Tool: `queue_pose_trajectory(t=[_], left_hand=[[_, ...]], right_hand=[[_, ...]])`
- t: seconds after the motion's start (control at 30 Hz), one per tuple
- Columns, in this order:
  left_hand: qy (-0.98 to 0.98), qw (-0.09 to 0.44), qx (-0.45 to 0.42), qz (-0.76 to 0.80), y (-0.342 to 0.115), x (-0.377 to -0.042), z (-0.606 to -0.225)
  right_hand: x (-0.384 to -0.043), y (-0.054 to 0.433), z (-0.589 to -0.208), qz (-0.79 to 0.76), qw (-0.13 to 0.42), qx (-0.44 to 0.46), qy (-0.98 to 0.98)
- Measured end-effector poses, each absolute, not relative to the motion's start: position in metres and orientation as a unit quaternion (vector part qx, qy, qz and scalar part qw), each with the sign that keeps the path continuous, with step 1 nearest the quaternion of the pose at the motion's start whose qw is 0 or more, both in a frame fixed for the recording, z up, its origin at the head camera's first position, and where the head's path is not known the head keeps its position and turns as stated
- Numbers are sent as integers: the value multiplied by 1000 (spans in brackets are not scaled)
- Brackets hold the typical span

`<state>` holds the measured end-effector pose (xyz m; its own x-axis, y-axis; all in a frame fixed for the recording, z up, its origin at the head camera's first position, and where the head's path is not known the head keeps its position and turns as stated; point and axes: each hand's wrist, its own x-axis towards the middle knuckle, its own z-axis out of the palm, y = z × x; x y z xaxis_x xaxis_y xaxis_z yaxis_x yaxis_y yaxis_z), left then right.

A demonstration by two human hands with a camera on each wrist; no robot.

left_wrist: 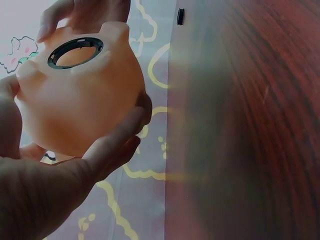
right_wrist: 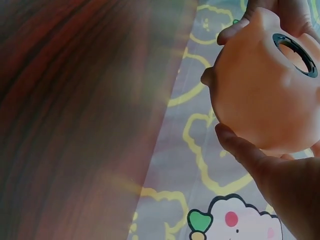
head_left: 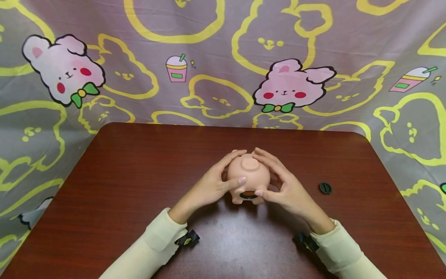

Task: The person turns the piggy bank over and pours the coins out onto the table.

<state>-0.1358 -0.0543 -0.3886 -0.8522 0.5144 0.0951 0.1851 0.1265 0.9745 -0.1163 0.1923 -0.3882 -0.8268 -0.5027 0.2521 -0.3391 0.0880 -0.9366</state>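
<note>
A round, peach-pink piggy bank [head_left: 250, 179] is held between both hands over the middle of the table, its snout disc toward the head camera. My left hand [head_left: 210, 186] grips its left side, thumb across the front and fingers over the top. On the other side my right hand [head_left: 289, 190] grips it the same way, thumb low beside a leg. A round hole with a black ring [left_wrist: 75, 54] shows in the belly between the stubby legs. The right wrist view also shows this ringed hole [right_wrist: 296, 56], uncovered. A black round plug [head_left: 325, 188] lies on the table to the right.
The dark reddish wooden table [head_left: 139, 162] has rounded far corners. Behind it and at both sides hangs a cloth [head_left: 216, 58] printed with cartoon rabbits and drinks. Dark devices are strapped at both wrists, such as the left wrist strap [head_left: 188, 239].
</note>
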Motion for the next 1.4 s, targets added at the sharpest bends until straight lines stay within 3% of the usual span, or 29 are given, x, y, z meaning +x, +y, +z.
queue_pose_trajectory(t=[0.57,0.9,1.13,1.27,1.4], left_hand=[[739,68,261,617,-51,-132,-391],[770,-13,324,550,-54,-134,-396],[772,-35,358,525,-55,-133,-396],[769,-39,364,525,-55,-132,-397],[761,-7,338,554,-55,-132,-397]], right_hand=[[-125,196,-386,-571,73,-251,778],[-128,197,-385,-582,90,-228,776],[-128,197,-382,-608,149,-207,752],[-129,198,-381,-612,150,-215,747],[-128,199,-382,-609,132,-215,752]])
